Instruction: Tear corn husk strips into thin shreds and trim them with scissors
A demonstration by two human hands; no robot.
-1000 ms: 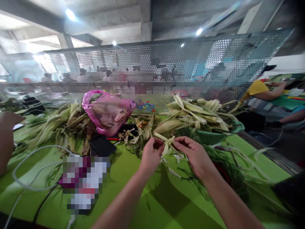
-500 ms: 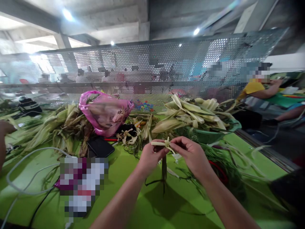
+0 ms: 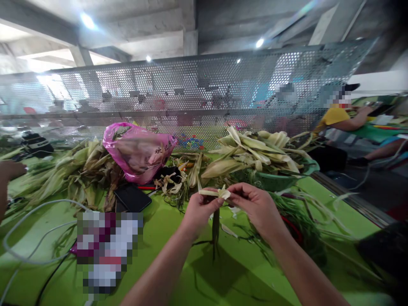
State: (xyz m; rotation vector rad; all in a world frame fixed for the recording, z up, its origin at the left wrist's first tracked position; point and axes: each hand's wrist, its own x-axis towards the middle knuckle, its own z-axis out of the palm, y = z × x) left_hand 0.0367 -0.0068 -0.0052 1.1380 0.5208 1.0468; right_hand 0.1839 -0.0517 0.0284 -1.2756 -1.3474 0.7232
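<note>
My left hand [image 3: 200,210] and my right hand [image 3: 255,206] are close together above the green table, both closed. Between them is a pale piece of corn husk [image 3: 223,193], with a stiff whitish strip running left across my left fingers and a ruffled end facing me. My left thumb and fingers grip it from the left; the right fingertips pinch its right edge. A darker leaf strip [image 3: 216,229] hangs down below my left hand. How it joins the pale piece is hidden by my fingers.
A green basket [image 3: 277,180] heaped with corn husks [image 3: 251,148] stands behind my hands. Left are a pink plastic bag [image 3: 137,153], a husk pile [image 3: 86,163], a phone [image 3: 132,199] and a white cable [image 3: 38,206]. Green strands [image 3: 302,216] lie right. Another person's hand [image 3: 14,170] shows far left.
The husk between my hands now shows a wider, ruffled end where thin separate strips stuck out before. Both hands keep nearly the same position. The view has shifted slightly.
</note>
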